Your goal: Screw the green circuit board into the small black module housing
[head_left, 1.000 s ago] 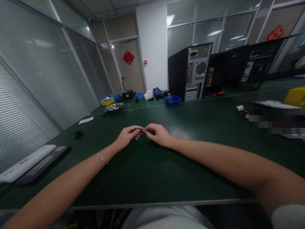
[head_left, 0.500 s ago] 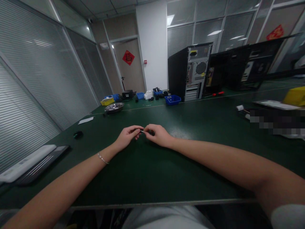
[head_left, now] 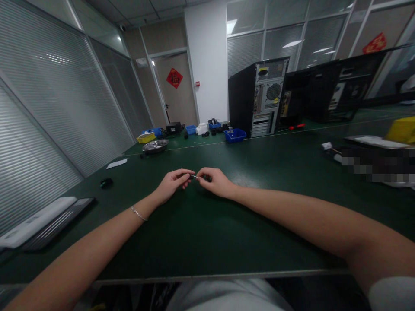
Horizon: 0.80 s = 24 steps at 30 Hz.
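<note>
Over the middle of the green table (head_left: pixel 207 242), my left hand (head_left: pixel 173 185) and my right hand (head_left: pixel 215 181) face each other with their fingertips nearly touching. A small thin metallic piece (head_left: pixel 193 176) spans the gap between them. My left thumb and fingers pinch its left end, and my right thumb and fingers close on its right end. The piece is too small to make out further, and the fingers cover part of it.
A metal dish (head_left: pixel 155 146) and a blue bin (head_left: pixel 235 135) stand toward the back, near a computer tower (head_left: pixel 258 99). At the left lie a black mouse (head_left: pixel 106 183), a paper slip (head_left: pixel 117 163) and a dark flat panel (head_left: pixel 58 224). A yellow bin (head_left: pixel 402 131) is far right.
Both hands have shifted very slightly upward, and the fingertips are a touch farther apart, with a little more of the metallic piece showing.
</note>
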### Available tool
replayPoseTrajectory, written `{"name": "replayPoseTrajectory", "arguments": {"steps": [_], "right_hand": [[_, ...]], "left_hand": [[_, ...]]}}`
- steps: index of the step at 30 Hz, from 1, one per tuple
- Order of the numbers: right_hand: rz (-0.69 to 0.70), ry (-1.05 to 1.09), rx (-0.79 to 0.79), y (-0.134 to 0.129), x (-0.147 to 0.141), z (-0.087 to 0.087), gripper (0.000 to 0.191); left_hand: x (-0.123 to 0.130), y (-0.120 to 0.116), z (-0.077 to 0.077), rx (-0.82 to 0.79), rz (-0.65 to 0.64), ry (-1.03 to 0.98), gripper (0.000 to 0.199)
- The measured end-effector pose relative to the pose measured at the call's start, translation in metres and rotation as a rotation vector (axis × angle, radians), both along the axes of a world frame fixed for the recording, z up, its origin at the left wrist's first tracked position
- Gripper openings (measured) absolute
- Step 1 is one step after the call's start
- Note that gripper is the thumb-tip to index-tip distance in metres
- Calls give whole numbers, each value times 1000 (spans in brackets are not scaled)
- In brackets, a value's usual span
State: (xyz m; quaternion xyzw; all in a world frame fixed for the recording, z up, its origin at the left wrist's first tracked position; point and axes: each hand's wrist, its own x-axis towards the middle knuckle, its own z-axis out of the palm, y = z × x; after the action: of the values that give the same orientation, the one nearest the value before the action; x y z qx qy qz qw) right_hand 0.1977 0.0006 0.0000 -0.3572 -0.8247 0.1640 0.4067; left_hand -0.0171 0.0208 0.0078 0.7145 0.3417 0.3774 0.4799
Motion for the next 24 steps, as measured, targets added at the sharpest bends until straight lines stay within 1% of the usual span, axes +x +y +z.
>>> {"name": "replayPoseTrajectory", "arguments": {"steps": [3, 5, 9, 11, 12, 15, 18, 20, 22, 24], "right_hand": [[-52, 43, -2, 1, 0, -1, 14], [-73, 69, -4, 2, 0, -1, 13], [-84, 89, 2, 0, 0, 1, 13], [-81, 87, 8, 0, -1, 1, 12], [-80, 85, 10, 0, -1, 1, 12], [-86, 82, 13, 2, -1, -1, 12], [-87, 77, -9, 3, -1, -2, 13], [-62, 66, -35, 3, -1, -1, 12], [24, 18, -76, 3, 1, 1, 13], [141, -63, -126, 2, 5, 5, 13]], "left_hand": [[-1, -3, 5, 70, 27, 62, 33], [0, -8, 7, 175, 3, 193, 29], [5, -18, 11, 478, -140, 487, 24], [7, -20, 12, 555, -204, 539, 22], [7, -21, 12, 570, -215, 543, 22], [5, -18, 13, 567, -186, 525, 24], [1, -12, 13, 547, -99, 510, 26], [-2, -7, 12, 519, -35, 474, 25], [-5, -1, 10, 455, 17, 397, 24], [-9, 6, 7, 341, 53, 309, 24]]}}
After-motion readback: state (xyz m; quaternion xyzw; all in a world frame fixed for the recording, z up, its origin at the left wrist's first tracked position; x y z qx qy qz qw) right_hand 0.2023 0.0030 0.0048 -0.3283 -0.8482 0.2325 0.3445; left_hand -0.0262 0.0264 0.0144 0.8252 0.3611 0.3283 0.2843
